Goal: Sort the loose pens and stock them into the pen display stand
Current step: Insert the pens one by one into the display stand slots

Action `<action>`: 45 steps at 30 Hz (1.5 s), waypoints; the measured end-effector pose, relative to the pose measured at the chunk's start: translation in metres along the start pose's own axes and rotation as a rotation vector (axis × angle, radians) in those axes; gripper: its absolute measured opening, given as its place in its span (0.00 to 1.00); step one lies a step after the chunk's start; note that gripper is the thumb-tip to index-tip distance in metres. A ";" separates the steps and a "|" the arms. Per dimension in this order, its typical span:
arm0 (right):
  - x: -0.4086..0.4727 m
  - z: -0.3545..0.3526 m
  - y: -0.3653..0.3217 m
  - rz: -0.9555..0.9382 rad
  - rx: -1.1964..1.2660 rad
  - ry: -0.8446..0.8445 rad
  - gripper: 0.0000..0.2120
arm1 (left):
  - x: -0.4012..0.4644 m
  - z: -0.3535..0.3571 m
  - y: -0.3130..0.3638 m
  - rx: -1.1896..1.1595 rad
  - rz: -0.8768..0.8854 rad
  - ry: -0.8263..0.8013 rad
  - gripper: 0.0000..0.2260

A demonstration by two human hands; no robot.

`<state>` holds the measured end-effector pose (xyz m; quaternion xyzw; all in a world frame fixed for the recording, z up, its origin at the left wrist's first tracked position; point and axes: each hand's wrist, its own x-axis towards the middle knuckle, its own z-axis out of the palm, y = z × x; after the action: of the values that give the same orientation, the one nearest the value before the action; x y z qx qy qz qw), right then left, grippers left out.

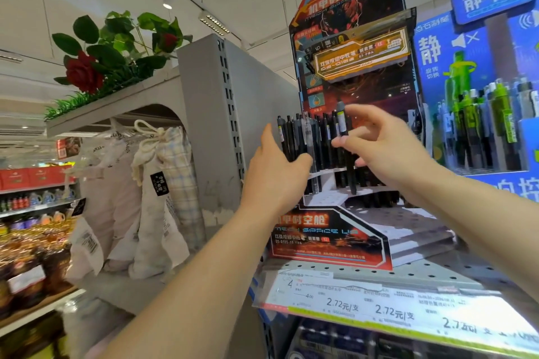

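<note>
Black plastic pens [320,137] in red-and-black printed cardboard display stand [350,38]; blue neighbouring stand [478,67], right; red artificial rose [83,71], left.

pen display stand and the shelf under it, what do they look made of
The pen display stand looks like printed glossy cardboard: flat folded panels, cut edges, graphics all over. The shelf under it looks like grey painted metal, judging by its regular punched holes. The pen in the right hand seems dark plastic.
</note>
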<state>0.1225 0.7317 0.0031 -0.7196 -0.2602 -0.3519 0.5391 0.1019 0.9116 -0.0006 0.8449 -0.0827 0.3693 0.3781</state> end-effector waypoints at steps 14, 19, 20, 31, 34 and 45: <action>0.022 0.029 -0.027 -0.341 -0.129 0.188 0.39 | -0.051 0.028 -0.032 -0.237 -0.183 0.170 0.37; 0.034 0.052 -0.024 -0.336 -0.344 0.079 0.39 | -0.052 0.028 -0.034 -0.289 -0.165 0.178 0.22; 0.036 0.052 -0.023 -0.316 -0.350 0.072 0.39 | -0.052 0.029 -0.033 -0.288 -0.163 0.180 0.22; 0.033 0.070 -0.013 -0.284 -0.608 -0.002 0.38 | -0.054 0.030 -0.034 -0.333 -0.121 0.191 0.24; 0.035 0.069 -0.011 -0.241 -0.755 0.014 0.37 | -0.054 0.031 -0.035 -0.332 -0.117 0.197 0.24; 0.046 0.070 -0.024 -0.373 -0.750 0.070 0.34 | -0.051 0.033 -0.039 -0.356 -0.108 0.192 0.22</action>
<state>0.1486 0.8052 0.0418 -0.7941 -0.2215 -0.5382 0.1753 0.1003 0.9084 -0.0732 0.7288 -0.0645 0.4070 0.5468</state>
